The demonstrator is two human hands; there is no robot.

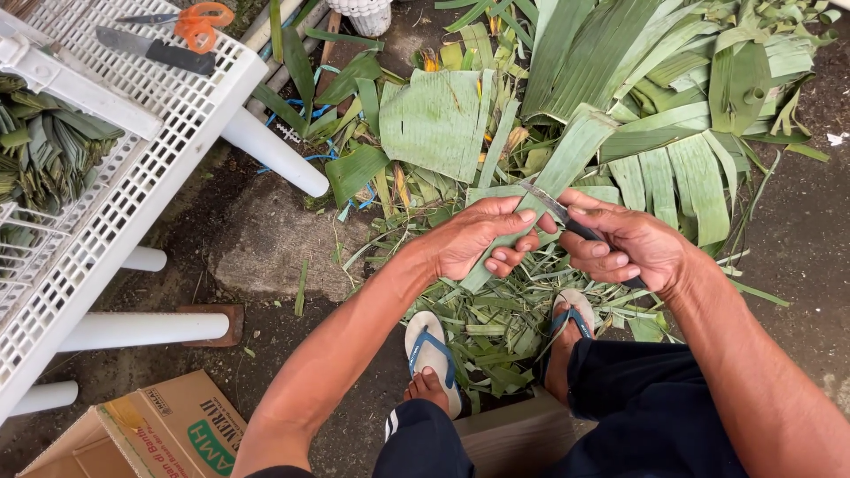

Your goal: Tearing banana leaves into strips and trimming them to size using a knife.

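Observation:
My left hand (478,237) grips a long green strip of banana leaf (567,155) that runs up and to the right from my fingers. My right hand (624,248) holds a small knife (553,205) by its dark handle, with the blade laid against the strip just above my left fingers. Both hands are above a litter of leaf trimmings (496,327) on the ground, between my two feet in sandals (431,354).
A pile of broad banana leaves (673,80) lies ahead and to the right. A white lattice table (115,186) stands at left with orange-handled scissors (190,19), another knife (155,50) and folded leaves (44,142). A cardboard box (150,434) sits at lower left.

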